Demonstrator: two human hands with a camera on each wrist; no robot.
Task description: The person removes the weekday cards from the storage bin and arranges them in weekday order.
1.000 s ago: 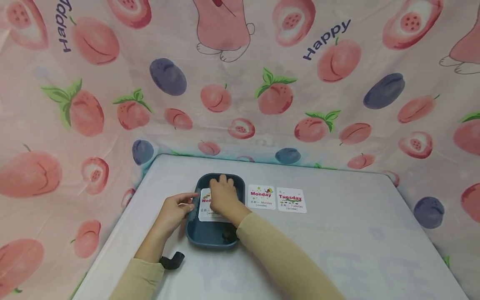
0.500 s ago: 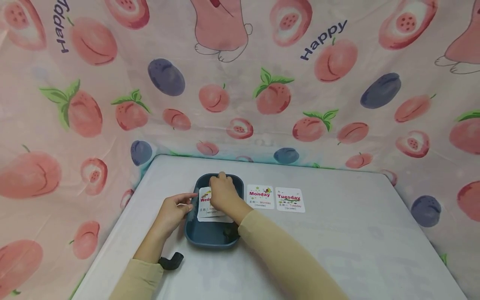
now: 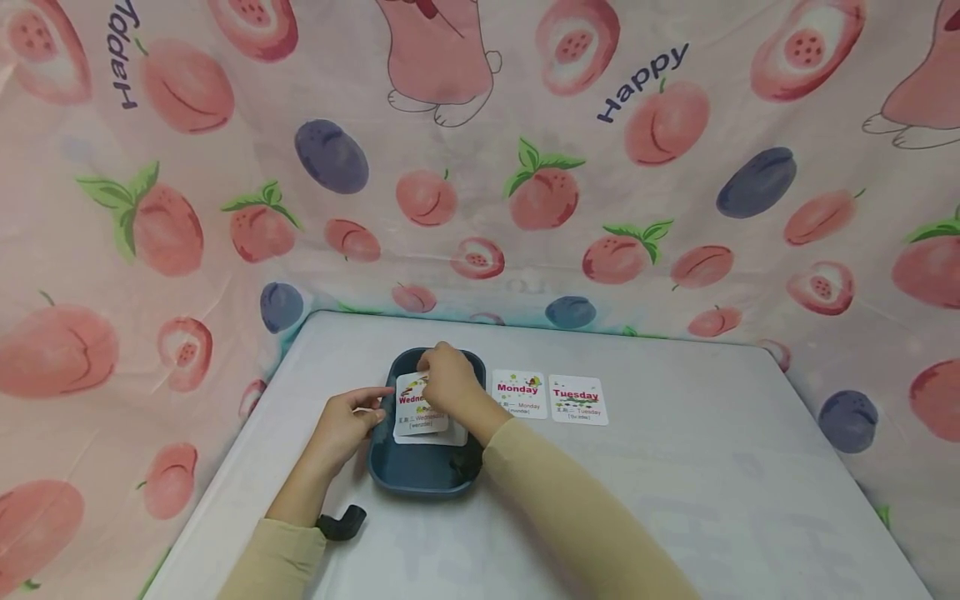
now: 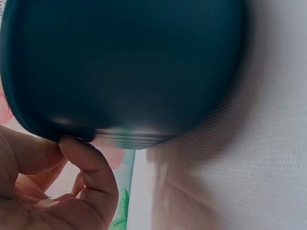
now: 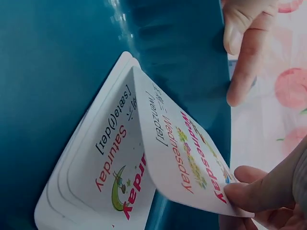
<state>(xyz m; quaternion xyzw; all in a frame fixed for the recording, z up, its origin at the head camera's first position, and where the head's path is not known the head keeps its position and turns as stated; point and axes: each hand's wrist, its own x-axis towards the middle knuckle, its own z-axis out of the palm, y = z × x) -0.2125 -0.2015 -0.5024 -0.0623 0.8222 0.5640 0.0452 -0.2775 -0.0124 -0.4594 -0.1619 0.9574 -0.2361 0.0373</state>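
Observation:
Between right thumb and fingers my right hand (image 3: 452, 379) pinches a white card printed "Wednesday" (image 5: 175, 143), lifting one side of it at a slant. Beneath it a stack of cards topped by "Saturday" (image 5: 108, 163) lies in the dark blue tray (image 3: 420, 475). At the tray's left side, my left hand (image 3: 347, 427) touches the rim with the tips of its index finger and thumb, its index finger fairly straight. From the left wrist, the tray's outer wall (image 4: 124, 62) fills much of the view above that hand (image 4: 62, 182).
Right of the tray, a "Monday" card (image 3: 519, 395) and a "Tuesday" card (image 3: 578, 400) lie side by side on the white table (image 3: 675, 467). A fruit-patterned cloth (image 3: 480, 167) hangs behind and beside the table. A black band piece (image 3: 343, 523) sits at the left wrist.
My right hand has raised the Wednesday card off the stack and tilted it, showing more of its print and the card underneath. The left hand stays at the tray's rim.

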